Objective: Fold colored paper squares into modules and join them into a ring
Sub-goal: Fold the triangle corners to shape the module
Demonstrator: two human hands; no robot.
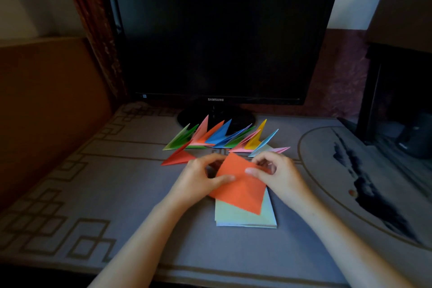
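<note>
An orange paper square (240,190) is lifted a little above a stack of pale paper squares (243,218) on the desk. My left hand (201,181) pinches its left edge, thumb on top. My right hand (278,175) pinches its upper right edge with thumb and curled fingers. Behind the hands lies a row of folded pointed modules (219,138) in green, pink, orange, blue, yellow and light blue. One red folded module (178,158) lies apart at the left end of the row.
A dark Samsung monitor (222,37) stands at the back, its round foot (215,117) just behind the modules. The patterned grey desk mat (93,194) covers the desk. A dark cabinet (402,77) stands at the right, a wooden panel (46,100) at the left.
</note>
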